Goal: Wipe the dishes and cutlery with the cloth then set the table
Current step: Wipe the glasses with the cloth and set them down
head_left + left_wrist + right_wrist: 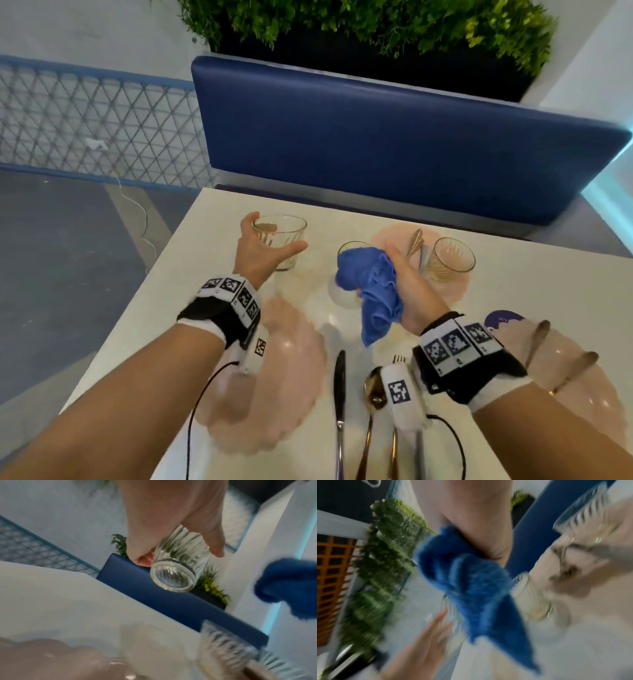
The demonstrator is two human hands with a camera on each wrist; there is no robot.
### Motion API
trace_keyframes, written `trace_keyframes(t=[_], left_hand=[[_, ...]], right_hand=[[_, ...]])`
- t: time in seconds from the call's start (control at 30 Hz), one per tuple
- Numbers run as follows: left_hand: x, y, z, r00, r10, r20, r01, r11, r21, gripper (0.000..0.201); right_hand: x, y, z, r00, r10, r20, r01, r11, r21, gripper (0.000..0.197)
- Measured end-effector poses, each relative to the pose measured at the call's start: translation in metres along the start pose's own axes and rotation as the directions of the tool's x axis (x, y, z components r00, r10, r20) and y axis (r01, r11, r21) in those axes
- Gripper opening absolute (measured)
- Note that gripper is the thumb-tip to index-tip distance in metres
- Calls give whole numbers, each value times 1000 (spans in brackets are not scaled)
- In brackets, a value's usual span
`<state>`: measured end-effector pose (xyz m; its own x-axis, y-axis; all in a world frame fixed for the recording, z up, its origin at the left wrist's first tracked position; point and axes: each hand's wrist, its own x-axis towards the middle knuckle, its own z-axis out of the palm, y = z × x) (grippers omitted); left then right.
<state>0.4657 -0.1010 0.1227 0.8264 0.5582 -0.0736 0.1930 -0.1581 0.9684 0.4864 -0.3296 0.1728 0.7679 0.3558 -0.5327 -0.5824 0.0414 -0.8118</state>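
My left hand (262,255) grips a clear ribbed glass (280,234) by its side at the far left of the white table (212,260). In the left wrist view this glass (178,566) is tilted and shows its base. My right hand (407,284) holds a bunched blue cloth (371,284) over the table's middle, right of that glass and apart from it. The cloth (471,588) hangs down from the fist. A second glass (352,246) stands just behind the cloth. A third glass (452,255) sits on the far pink plate (455,291) beside some cutlery (416,241).
A scalloped pink plate (284,377) lies under my left wrist. Near me lie a knife (339,394), a gold spoon (374,390) and a partly hidden fork (399,358). Another pink plate (582,387) at the right carries cutlery. A blue bench back (376,137) borders the table's far edge.
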Motion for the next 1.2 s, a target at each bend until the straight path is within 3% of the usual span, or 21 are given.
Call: trace_keyframes(t=[0.07,0.17,0.27,0.47,0.6,0.77,0.87,0.93,1.0,1.03,1.1,1.2], left_hand=[[23,-15,-8,999,-38,-18,39,997,61,92],[54,-37,-12,996,-73,-47,77,992,101,92],[68,-52,-11,995,-46,-89,61,985,164,92],[78,-70,-13,991,-107,-84,122,973,196,102],[77,-71,-18,987,-131,-90,144,976,161,104],[67,-65,-28,987,-159,-21,160,972,172,132],[58,-48,-31,997,-42,-60,57,958,282,136],[45,-30,-16,980,177,-93,-138,936,325,126],[27,-14,16,946,320,52,-321,901,293,119],[17,-9,37,933,317,174,-356,888,291,121],[5,-9,78,909,205,363,-335,877,344,132],[6,-17,115,891,5,455,-256,832,492,140]], right_hand=[[12,-19,-14,995,-86,-43,83,994,-69,52],[33,-30,-18,965,-244,-95,203,926,-318,32],[44,-25,-11,950,-297,-93,213,838,-502,17],[59,-26,-9,911,-363,-197,270,884,-381,17],[61,-30,-8,917,-348,-196,266,898,-349,13],[63,-33,-14,906,-371,-203,289,894,-343,11],[59,-35,-24,905,-385,-179,309,886,-345,19],[57,-36,-28,896,-409,-174,348,889,-298,17],[55,-37,-31,878,-422,-226,346,886,-310,22],[53,-36,-33,876,-428,-223,355,884,-303,22],[47,-32,-37,886,-422,-192,373,895,-245,14],[40,-27,-47,899,-394,-189,338,901,-273,21]])
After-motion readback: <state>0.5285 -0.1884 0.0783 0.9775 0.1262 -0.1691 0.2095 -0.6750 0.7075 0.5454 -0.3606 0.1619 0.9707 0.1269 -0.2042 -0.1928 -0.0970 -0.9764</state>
